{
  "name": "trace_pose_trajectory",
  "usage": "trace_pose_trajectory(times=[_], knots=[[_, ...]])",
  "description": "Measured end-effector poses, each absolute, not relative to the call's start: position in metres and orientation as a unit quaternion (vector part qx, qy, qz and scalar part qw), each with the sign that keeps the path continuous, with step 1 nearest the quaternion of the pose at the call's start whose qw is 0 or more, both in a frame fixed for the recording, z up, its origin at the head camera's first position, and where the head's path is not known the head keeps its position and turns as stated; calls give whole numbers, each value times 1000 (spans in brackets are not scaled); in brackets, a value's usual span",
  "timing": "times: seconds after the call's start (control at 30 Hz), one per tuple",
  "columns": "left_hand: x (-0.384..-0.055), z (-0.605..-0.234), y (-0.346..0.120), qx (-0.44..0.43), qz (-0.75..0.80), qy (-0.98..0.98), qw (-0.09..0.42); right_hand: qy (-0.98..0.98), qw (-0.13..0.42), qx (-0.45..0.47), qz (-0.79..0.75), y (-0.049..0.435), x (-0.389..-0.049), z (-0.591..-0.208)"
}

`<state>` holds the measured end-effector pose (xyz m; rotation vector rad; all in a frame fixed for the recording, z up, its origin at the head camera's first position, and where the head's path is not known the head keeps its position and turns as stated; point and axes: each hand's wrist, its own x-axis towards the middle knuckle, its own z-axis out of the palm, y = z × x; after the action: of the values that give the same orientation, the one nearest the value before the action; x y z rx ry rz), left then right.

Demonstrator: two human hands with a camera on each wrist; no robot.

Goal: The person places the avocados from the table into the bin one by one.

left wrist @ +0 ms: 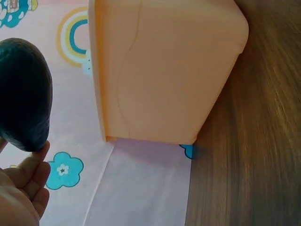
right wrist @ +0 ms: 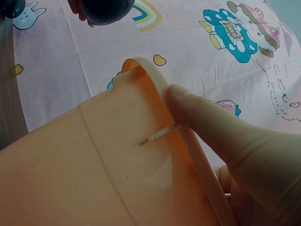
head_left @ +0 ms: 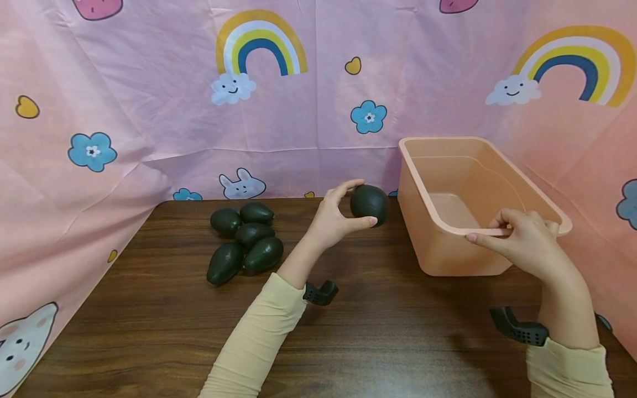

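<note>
Between the thumb and fingers of my left hand (head_left: 334, 218) is a dark green avocado (head_left: 369, 204), held above the table to the left of the bin. The left wrist view shows the same avocado (left wrist: 23, 94) at its left edge, with the fingers under its lower end. My right hand (head_left: 530, 243) pinches the near rim of a peach plastic bin (head_left: 423, 237), thumb outside and fingers over the inner side. The right wrist view has the thumb (right wrist: 202, 113) lying along that rim. The part of the bin's floor that shows is bare.
Several more avocados (head_left: 254, 235) lie in a cluster on the left of the brown wooden table (head_left: 368, 331). A pink patterned cloth (head_left: 318, 110) hangs behind and at both sides. Black wrist mounts (head_left: 320, 293) sit at both sleeves.
</note>
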<state>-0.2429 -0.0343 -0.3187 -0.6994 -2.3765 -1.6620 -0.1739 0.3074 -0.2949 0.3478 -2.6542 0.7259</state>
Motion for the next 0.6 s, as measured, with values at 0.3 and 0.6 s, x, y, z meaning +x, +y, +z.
trace_pose_trajectory(times=[0.3, 0.6], knots=[[-243, -315, -23, -248, -548, -794, 88, -938, 186, 129, 261, 308, -175, -296], [-243, -308, -14, -265, -533, -798, 96, -938, 183, 129, 264, 308, -174, -296]])
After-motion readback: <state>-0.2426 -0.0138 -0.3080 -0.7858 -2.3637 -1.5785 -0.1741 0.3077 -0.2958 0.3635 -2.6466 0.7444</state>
